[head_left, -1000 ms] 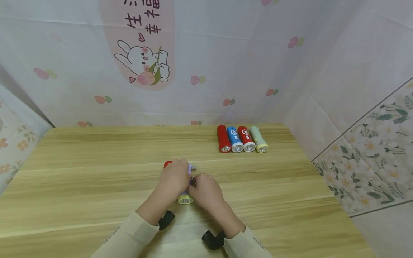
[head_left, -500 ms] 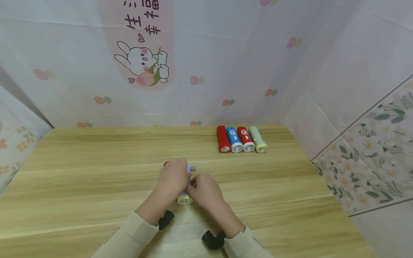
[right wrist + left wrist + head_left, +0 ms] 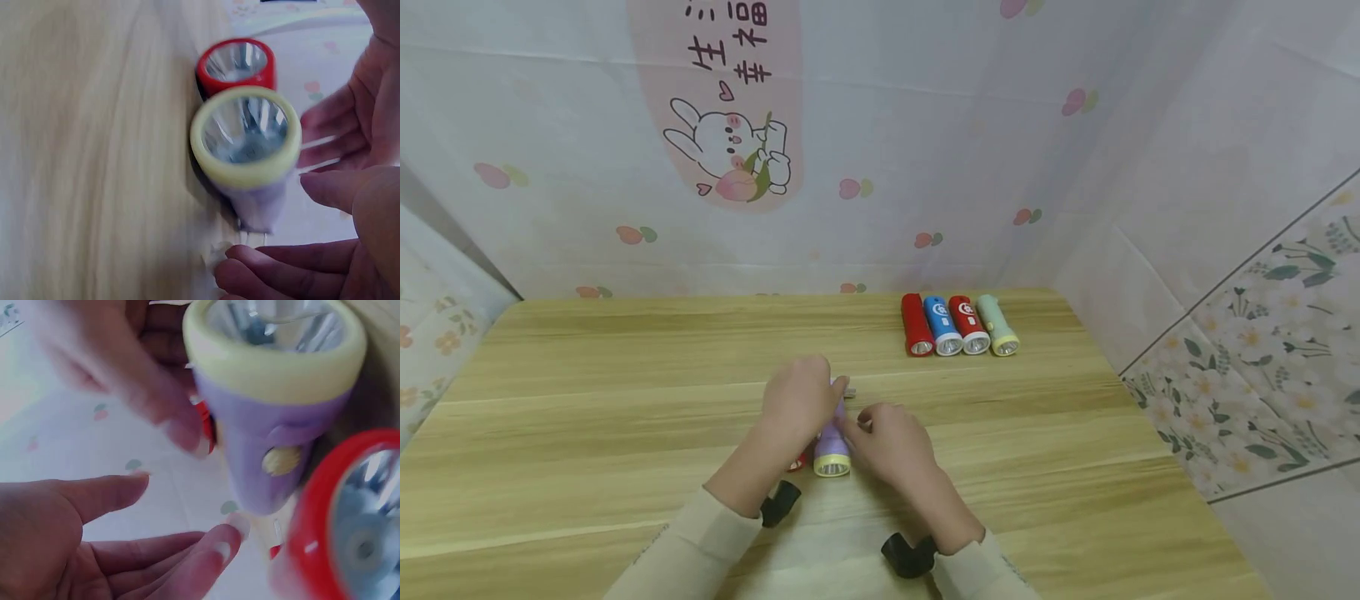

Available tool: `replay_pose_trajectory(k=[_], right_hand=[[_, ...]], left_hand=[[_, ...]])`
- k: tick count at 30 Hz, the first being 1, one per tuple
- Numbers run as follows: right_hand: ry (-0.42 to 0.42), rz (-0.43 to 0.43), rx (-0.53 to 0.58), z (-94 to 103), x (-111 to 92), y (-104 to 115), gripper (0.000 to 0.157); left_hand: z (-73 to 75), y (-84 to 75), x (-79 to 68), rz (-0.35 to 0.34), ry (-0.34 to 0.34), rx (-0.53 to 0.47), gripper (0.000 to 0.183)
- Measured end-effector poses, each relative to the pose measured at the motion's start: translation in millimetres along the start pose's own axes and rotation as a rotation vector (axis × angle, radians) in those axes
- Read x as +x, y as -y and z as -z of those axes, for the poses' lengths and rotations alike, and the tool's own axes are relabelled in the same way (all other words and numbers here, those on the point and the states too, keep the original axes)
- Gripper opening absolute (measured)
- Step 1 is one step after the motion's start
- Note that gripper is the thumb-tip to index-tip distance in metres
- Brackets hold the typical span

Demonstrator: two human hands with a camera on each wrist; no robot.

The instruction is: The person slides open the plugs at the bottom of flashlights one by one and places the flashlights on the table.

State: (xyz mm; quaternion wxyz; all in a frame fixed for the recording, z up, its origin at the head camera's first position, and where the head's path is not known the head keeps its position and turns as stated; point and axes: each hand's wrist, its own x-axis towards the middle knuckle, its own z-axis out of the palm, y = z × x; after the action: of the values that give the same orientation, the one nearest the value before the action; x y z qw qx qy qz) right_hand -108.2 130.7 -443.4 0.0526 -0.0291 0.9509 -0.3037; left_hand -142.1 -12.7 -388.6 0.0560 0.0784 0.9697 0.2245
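A purple, yellow-rimmed, tapered plastic flashlight (image 3: pixel 832 445) lies on the pale wood-grain table (image 3: pixel 625 408) between a person's left hand (image 3: pixel 797 400) and right hand (image 3: pixel 892 443) — both loose-fingered, gripping nothing — and is probably light, stiff, slippery, best held round its narrow barrel (image 3: pixel 253 481).

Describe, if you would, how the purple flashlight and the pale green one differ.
The purple flashlight lies nearer the camera in the head view; the pale green flashlight lies farther back. The purple one shows metal prongs; none are visible on the green one. Both are yellow-rimmed.
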Motion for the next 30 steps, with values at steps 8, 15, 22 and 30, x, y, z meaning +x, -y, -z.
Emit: replay_pose_trajectory(k=[8, 15, 22, 30], right_hand=[[-0.038, -0.054, -0.055, 18.4, 2, -16, 0.046], [-0.091, -0.079, -0.141, 29.2, 4, -30, 0.045], [-0.118, -0.085, -0.144, 39.4, 10, -36, 0.045], [-0.128, -0.058, -0.122, 53.2, 18, -34, 0.049]], left_hand=[[33.2, 0.0, 14.5, -0.027, 0.085, -0.003, 0.043], [65.0, 3.2, 30.2, -0.051, 0.132, -0.07, 0.04], [74.9, 4.7, 58.3, -0.1, 0.149, -0.06, 0.044], [49.3, 2.1, 94.8, -0.194, 0.267, -0.145, 0.037]])
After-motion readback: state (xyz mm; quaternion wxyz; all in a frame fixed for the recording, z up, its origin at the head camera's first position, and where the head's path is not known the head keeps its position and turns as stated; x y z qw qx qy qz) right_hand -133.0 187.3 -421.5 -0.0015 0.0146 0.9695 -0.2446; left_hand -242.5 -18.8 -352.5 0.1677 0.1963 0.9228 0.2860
